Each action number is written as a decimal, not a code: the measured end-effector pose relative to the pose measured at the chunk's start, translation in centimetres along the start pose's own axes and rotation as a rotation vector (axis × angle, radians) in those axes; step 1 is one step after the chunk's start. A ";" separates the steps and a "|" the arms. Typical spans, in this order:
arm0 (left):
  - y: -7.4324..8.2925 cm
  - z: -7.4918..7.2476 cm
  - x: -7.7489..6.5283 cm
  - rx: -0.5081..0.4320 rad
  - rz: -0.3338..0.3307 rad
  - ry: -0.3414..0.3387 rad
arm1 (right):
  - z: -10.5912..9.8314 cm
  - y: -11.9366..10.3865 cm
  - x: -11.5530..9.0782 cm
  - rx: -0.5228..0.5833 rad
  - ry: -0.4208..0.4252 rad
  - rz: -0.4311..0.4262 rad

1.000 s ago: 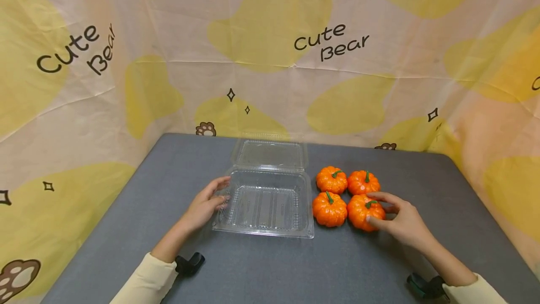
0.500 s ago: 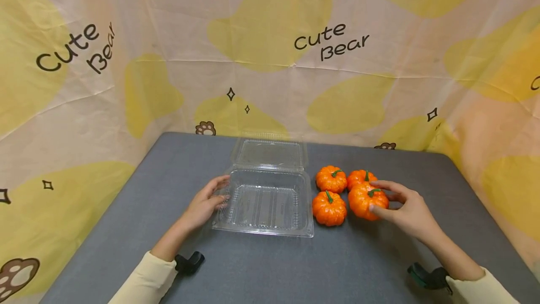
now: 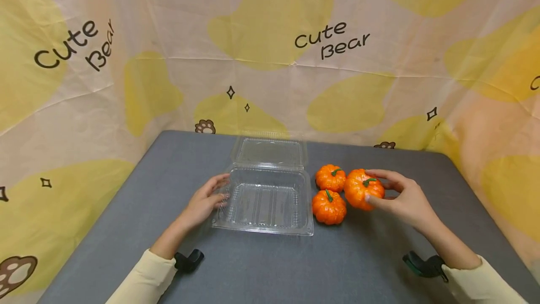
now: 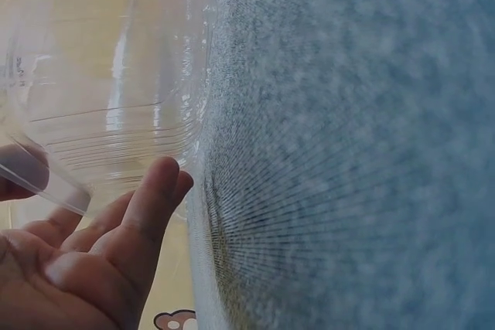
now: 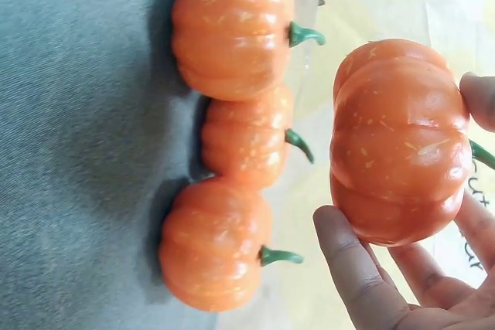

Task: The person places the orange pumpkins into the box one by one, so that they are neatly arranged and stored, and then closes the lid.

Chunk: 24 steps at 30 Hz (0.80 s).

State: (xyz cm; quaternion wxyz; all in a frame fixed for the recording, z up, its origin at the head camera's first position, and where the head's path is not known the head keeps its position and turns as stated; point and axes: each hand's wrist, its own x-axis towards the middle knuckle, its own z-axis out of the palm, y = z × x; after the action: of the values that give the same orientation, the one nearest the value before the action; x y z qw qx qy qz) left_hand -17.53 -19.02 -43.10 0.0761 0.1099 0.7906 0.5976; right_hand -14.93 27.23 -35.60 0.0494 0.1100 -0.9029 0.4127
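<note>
Head view: right hand (image 3: 409, 203) holds one pumpkin (image 3: 357, 191), thumb and fingers curved about its sides. Clear box (image 3: 270, 229) lies between the hands, just right of left hand (image 3: 203, 203); its raised lid (image 3: 270, 153) stands beyond.

Left wrist view: fingers parted, loosely bent at the box's side wall; firmness of contact cannot be told.

Right wrist view: held pumpkin is off the surface (image 5: 77, 144); three other pumpkins (image 5: 232, 32) stand beside the right hand in a touching row.

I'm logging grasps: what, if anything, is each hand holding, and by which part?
The right hand holds a pumpkin by opposite sides, between thumb and fingers, not the stem. Whether the left hand grips the clear container by its edge is unclear.
</note>
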 end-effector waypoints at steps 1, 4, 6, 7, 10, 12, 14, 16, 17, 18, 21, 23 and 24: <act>0.1 0.0 0.0 -0.002 -0.003 0.002 | 0.0 -0.1 0.1 0.005 -0.005 -0.002; 0.3 0.0 -0.1 -0.001 -0.015 0.004 | 0.1 -0.5 0.5 0.019 -0.020 -0.006; 0.4 0.0 0.0 0.000 -0.023 0.009 | 0.2 -0.7 0.7 0.019 -0.024 -0.007; 0.4 0.0 0.0 0.000 -0.028 0.009 | 0.2 -0.8 0.8 0.015 -0.026 -0.008; 0.3 0.0 0.1 -0.006 -0.038 0.010 | 0.4 -1.1 1.1 -0.009 -0.029 -0.016; 0.3 0.0 0.1 -0.012 -0.044 0.014 | 0.6 -1.4 1.4 -0.027 -0.034 -0.019; 0.3 0.0 0.1 -0.016 -0.048 0.015 | 0.9 -1.7 1.8 -0.036 -0.038 -0.024; 0.2 0.0 0.2 -0.013 -0.057 0.017 | 1.1 -2.0 2.1 -0.045 -0.038 -0.027; 0.2 0.0 0.2 -0.012 -0.062 0.017 | 1.3 -2.1 2.2 -0.041 -0.040 -0.028; 0.2 0.0 0.2 -0.010 -0.066 0.018 | 1.4 -2.2 2.3 -0.039 -0.040 -0.032; 0.3 0.0 0.2 -0.008 -0.070 0.009 | 1.8 -2.6 2.8 -0.035 -0.040 -0.042; 0.3 -0.1 0.2 -0.013 -0.071 0.006 | 2.1 -2.8 3.1 -0.019 -0.046 -0.046; 0.3 -0.1 0.2 -0.014 -0.070 0.003 | 2.2 -2.9 3.2 -0.013 -0.049 -0.046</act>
State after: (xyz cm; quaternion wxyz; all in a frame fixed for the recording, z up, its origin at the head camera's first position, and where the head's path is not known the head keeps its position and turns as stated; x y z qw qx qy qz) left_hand -17.71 -19.00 -42.75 0.0966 0.0806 0.7899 0.6002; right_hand -17.36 23.21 -34.34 0.0377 0.1406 -0.9036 0.4028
